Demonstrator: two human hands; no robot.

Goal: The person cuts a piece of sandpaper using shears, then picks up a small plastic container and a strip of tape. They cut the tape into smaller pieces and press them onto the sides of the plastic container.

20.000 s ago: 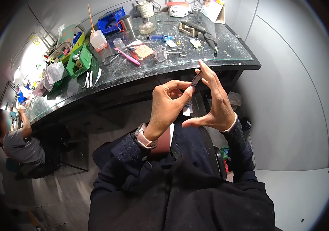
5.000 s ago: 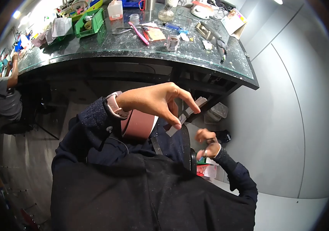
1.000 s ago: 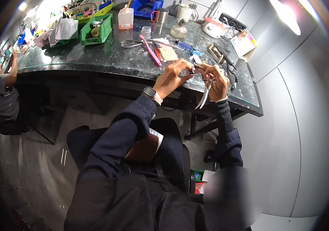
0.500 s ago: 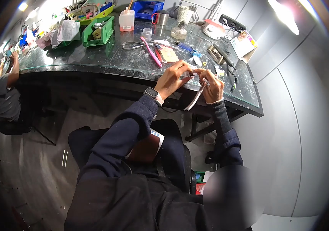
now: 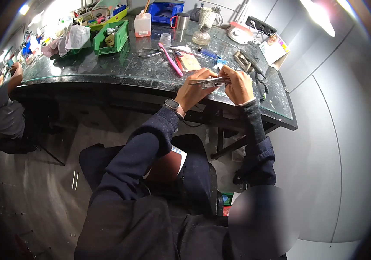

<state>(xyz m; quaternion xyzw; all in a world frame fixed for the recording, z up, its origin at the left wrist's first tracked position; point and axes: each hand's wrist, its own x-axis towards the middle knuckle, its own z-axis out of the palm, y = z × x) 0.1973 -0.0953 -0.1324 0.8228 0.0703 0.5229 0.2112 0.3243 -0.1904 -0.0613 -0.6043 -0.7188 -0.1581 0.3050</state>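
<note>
Near the bench's front edge, my left hand [image 5: 190,92] has its fingers pressed together around something small that I cannot make out. My right hand [image 5: 239,85] is closed on a thin metal tool [image 5: 207,81], which points left across the fingers of my left hand. The fingertips of both hands are close together. Just beyond them lie a pink toothbrush [image 5: 170,60], an orange-tan sheet [image 5: 189,62] and a blue item [image 5: 208,53].
On the dark bench [image 5: 77,69] stand a green bin [image 5: 112,40], a bottle of pink liquid [image 5: 143,24], a metal mug [image 5: 183,21] and a glass jar [image 5: 201,37]. A corded handpiece [image 5: 254,64] lies right. Another person [image 5: 6,106] sits far left.
My right hand has turned and risen slightly, swinging the metal tool from pointing down toward me to lying across my left fingers. My left hand has barely moved.
</note>
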